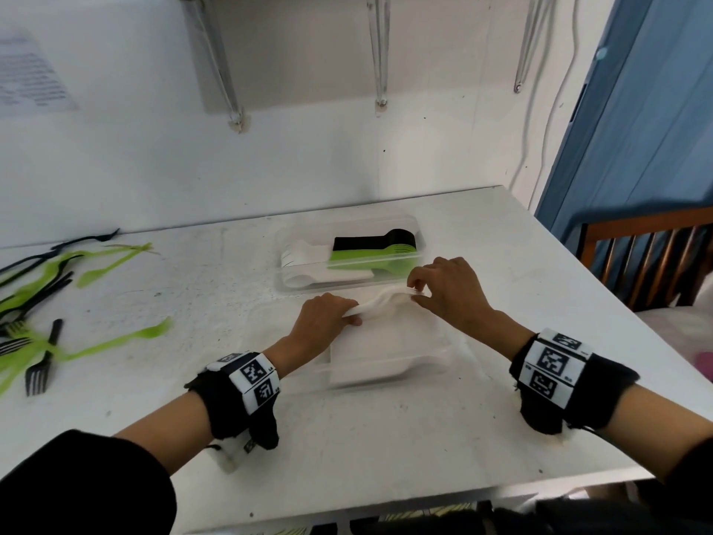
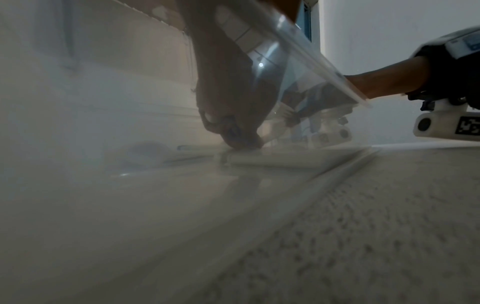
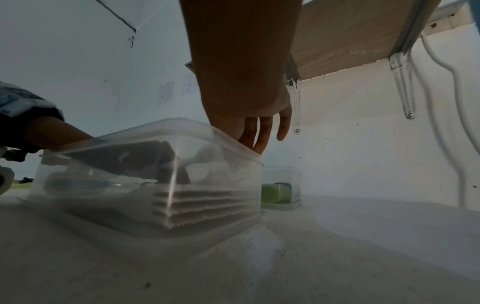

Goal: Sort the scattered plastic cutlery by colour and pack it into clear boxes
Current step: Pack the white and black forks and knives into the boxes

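A bundle of white plastic cutlery [image 1: 380,303] is held between both hands over the far side of the near clear box [image 1: 443,364]. My left hand [image 1: 328,318] grips its left end and my right hand [image 1: 436,291] pinches its right end. A stack of white cutlery [image 1: 366,357] lies in this box; in the right wrist view it shows as white fork tines [image 3: 197,205] through the box wall [image 3: 109,164]. The left wrist view is hazy and shows my left hand [image 2: 233,115] low inside the box.
A second clear box [image 1: 347,285] behind holds white, green and black spoons [image 1: 370,252]. Loose green and black forks [image 1: 42,295] lie scattered at the table's left. The table edge [image 1: 617,295] runs along the right, with a wooden chair [image 1: 648,260] beyond. A wall shelf hangs overhead.
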Motion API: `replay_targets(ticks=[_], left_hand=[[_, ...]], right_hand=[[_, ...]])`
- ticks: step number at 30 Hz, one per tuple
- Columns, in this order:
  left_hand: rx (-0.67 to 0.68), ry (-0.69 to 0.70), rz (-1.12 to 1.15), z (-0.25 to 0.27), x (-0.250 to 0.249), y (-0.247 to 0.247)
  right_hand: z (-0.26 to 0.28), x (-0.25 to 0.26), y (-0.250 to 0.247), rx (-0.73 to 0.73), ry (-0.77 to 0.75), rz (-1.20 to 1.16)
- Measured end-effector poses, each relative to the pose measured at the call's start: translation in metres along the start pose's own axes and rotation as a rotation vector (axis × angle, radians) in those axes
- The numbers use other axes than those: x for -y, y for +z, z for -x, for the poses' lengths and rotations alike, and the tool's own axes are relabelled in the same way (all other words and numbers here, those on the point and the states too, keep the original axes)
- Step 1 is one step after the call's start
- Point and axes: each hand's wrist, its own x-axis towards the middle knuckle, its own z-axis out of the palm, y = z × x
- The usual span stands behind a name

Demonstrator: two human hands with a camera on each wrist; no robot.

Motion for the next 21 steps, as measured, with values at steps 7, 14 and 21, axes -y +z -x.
replay_targets(ticks=[7,14,21], left_hand=[[-0.067,0.034,0.066,0.0025,0.0009,-0.0004],[-0.041,0.034,0.036,-0.0002,-0.0004,-0.0012],[-0.106,-0.044,0.29,-0.0024,0.0029,-0.0031]], right_hand=[[-0.0007,0.0009,0.0078,-0.028,0.039,0.025],[0.0008,-0.0016,0.0102,-0.07,0.019,-0.05],[-0.0051,0.0006,0.0046,-0.19,0.095,-0.544]])
